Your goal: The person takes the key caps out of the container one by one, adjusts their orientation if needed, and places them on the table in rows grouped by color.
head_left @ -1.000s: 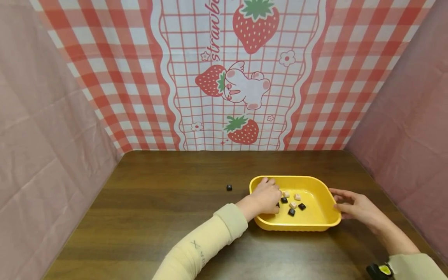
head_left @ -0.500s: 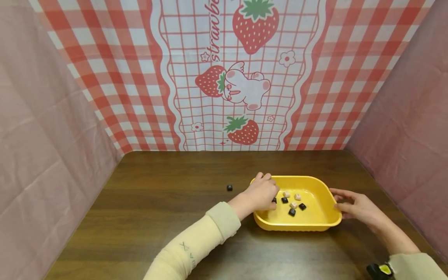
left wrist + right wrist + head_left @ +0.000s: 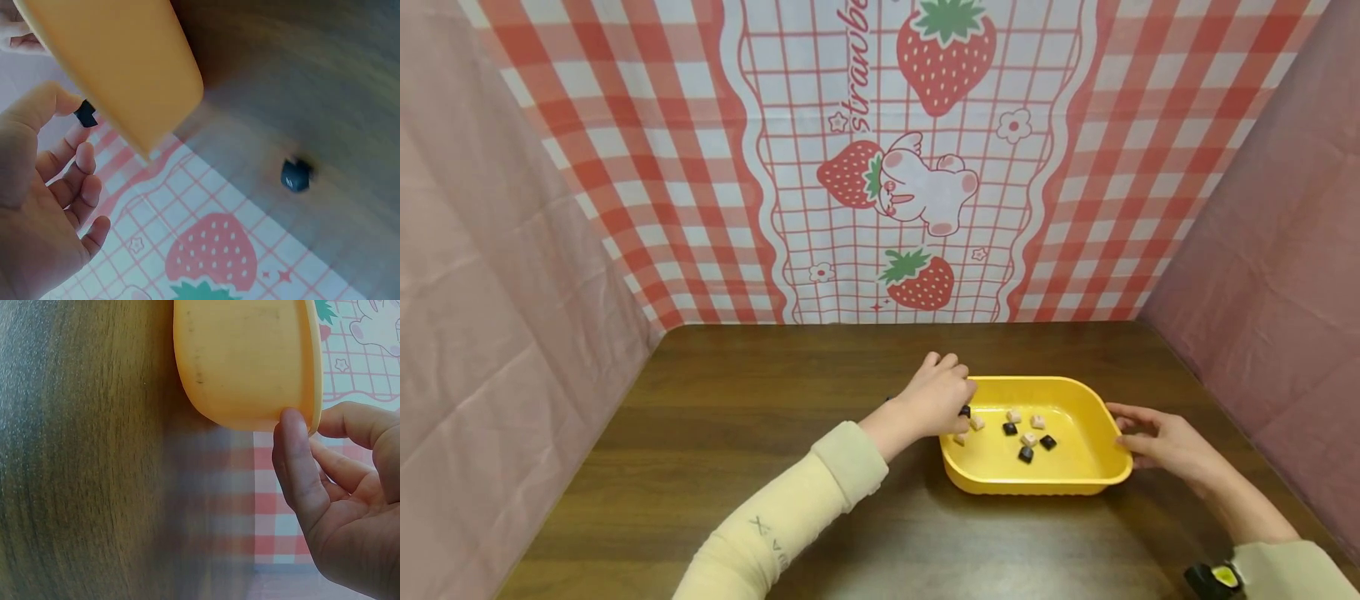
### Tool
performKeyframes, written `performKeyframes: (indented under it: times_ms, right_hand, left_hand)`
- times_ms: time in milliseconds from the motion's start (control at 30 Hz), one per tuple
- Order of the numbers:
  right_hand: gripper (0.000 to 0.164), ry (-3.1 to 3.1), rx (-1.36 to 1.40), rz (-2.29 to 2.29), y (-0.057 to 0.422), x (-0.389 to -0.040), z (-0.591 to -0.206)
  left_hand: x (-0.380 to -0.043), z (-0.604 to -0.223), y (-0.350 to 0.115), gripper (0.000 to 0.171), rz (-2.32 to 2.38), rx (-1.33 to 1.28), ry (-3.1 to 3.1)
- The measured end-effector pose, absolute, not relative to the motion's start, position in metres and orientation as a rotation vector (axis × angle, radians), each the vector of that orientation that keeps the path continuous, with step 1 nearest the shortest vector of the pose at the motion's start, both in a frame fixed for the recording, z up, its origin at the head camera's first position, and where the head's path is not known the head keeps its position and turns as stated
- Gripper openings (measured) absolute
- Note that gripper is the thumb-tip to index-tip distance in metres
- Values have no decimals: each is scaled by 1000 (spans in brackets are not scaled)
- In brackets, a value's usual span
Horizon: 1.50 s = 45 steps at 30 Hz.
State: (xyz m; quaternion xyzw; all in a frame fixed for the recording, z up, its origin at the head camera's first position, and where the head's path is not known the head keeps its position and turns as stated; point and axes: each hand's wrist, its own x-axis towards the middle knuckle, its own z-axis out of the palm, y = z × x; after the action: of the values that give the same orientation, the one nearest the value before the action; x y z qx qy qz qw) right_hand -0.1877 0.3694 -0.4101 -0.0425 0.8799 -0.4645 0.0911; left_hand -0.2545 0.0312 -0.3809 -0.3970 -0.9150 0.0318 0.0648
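Observation:
My left hand (image 3: 931,396) is over the left end of a yellow tray (image 3: 1037,482), pinching a small black keycap (image 3: 85,114) between thumb and index finger. Its other fingers are loosely bent in the left wrist view. At the tray's right end, my right hand (image 3: 1168,442) grips the rim, with thumb and index finger at the edge in the right wrist view. Inside the tray lie several keycaps, some black (image 3: 1026,455), some beige (image 3: 1037,422). Another black keycap (image 3: 295,175) sits on the table left of the tray, mostly hidden behind my left wrist in the head view.
The tray stands on a dark wooden table (image 3: 760,375). A red checked cloth with strawberries (image 3: 925,283) hangs along the back edge, and pink cloths (image 3: 1262,208) close off both sides. A dark band with a yellow-green patch (image 3: 1213,581) is by the right sleeve.
My left hand has risen from inside the tray and moved left to its left rim, carrying the black keycap. Two beige keycaps there have come into view. The right hand stays put.

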Motion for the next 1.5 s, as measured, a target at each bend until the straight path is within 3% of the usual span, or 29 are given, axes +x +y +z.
performKeyframes:
  times_ms: [767, 1500]
  right_hand:
    - [64, 2606, -137, -1397, 369, -191, -411]
    - [63, 2628, -134, -1388, 368, -191, -412]
  left_hand:
    - [-283, -372, -52, 17, -64, -993, -2751]
    - [-302, -417, -101, 18, -124, -843, -2855]
